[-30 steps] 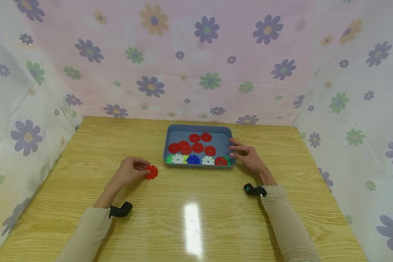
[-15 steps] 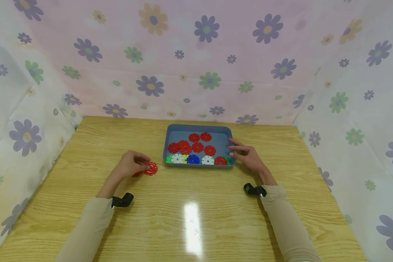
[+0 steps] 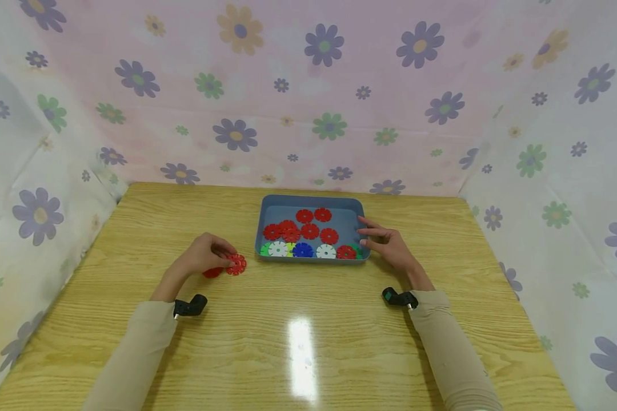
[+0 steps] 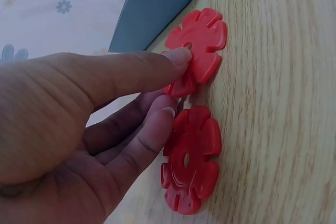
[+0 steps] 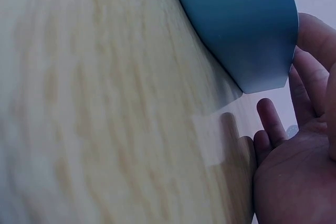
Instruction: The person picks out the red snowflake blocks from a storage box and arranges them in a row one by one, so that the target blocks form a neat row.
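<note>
In the head view my left hand is left of the tray, low over the table. Its thumb and fingers pinch a red notched plastic disc, a flower-shaped building piece. A second red notched disc lies on the table beside the fingertips, partly under the hand in the head view. My right hand is at the right end of the blue-grey tray, fingers spread and fairly straight at its rim. In the right wrist view the thumb lies close against the tray's wall; whether it presses cannot be told.
Several red discs lie in the tray, with white, blue, yellow and green ones along its near side. Wood-grain table surrounds the tray. A flowered cloth hangs behind and at both sides.
My left hand has moved slightly up and away from the body. A second red disc has come into view beneath it. The right hand and the tray have stayed put.
</note>
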Demonstrator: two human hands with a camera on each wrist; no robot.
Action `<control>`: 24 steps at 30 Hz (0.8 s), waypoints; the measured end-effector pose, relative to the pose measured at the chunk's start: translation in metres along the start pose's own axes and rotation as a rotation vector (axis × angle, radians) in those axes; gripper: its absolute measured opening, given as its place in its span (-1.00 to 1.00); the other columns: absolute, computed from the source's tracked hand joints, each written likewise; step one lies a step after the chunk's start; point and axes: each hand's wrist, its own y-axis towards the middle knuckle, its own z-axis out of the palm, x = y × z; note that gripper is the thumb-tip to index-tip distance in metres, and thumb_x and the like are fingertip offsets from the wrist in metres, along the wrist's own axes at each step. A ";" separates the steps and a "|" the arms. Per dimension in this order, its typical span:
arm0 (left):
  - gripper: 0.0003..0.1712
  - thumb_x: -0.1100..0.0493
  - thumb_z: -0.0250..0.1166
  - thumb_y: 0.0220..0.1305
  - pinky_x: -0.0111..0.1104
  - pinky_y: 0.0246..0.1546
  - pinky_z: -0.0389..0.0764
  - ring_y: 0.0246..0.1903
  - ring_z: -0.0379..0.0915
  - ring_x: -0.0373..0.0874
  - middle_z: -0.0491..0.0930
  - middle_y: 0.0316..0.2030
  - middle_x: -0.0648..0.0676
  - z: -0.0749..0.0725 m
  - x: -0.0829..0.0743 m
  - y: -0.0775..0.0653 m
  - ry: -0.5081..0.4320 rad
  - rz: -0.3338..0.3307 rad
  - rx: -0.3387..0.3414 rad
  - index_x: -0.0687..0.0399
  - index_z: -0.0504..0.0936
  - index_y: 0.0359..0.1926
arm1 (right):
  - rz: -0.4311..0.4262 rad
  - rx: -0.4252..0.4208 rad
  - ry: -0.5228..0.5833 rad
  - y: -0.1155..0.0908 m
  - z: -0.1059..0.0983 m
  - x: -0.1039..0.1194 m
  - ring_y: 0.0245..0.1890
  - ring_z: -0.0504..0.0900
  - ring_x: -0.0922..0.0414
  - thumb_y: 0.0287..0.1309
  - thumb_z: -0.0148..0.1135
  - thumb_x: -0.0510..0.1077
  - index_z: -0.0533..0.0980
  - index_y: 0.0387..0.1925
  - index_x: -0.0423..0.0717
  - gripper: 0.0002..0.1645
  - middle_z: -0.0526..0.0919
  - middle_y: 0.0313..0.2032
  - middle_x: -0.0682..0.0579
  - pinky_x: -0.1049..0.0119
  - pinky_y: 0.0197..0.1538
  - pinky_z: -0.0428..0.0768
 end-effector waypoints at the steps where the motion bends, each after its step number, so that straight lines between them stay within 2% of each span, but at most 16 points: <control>1: -0.76 0.34 0.47 0.19 -0.27 -0.24 0.65 -0.32 0.63 -0.09 0.74 -0.23 0.24 0.000 0.000 0.000 0.002 0.002 0.006 0.38 0.75 -0.13 | 0.000 0.000 0.001 0.000 0.000 0.000 0.59 0.05 0.05 0.36 0.25 -0.33 0.48 0.19 -0.55 -0.54 0.23 0.52 -0.19 0.52 0.34 0.39; 10: -0.75 0.32 0.49 0.18 -0.33 -0.27 0.64 -0.33 0.60 -0.10 0.74 -0.25 0.23 -0.001 0.002 0.002 0.004 0.014 0.023 0.38 0.75 -0.13 | -0.016 0.003 -0.007 0.001 0.000 0.000 0.59 0.02 -0.06 0.36 0.23 -0.37 0.47 0.18 -0.58 -0.56 0.21 0.51 -0.26 0.52 0.33 0.39; 17: -0.74 0.32 0.48 0.19 -0.37 -0.29 0.62 -0.32 0.60 -0.09 0.74 -0.23 0.25 -0.002 0.002 0.002 -0.012 0.022 0.032 0.39 0.75 -0.12 | -0.020 0.008 -0.003 0.001 0.000 0.000 0.59 0.01 -0.07 0.37 0.19 -0.39 0.46 0.18 -0.61 -0.57 0.19 0.51 -0.30 0.53 0.33 0.39; 24: -0.73 0.33 0.48 0.19 -0.39 -0.28 0.62 -0.31 0.60 -0.08 0.74 -0.21 0.26 -0.001 0.004 0.002 -0.025 0.021 0.034 0.40 0.74 -0.10 | -0.001 0.000 0.003 0.001 0.001 0.002 0.60 -0.02 -0.10 0.36 0.22 -0.37 0.47 0.19 -0.58 -0.55 0.19 0.52 -0.27 0.54 0.33 0.38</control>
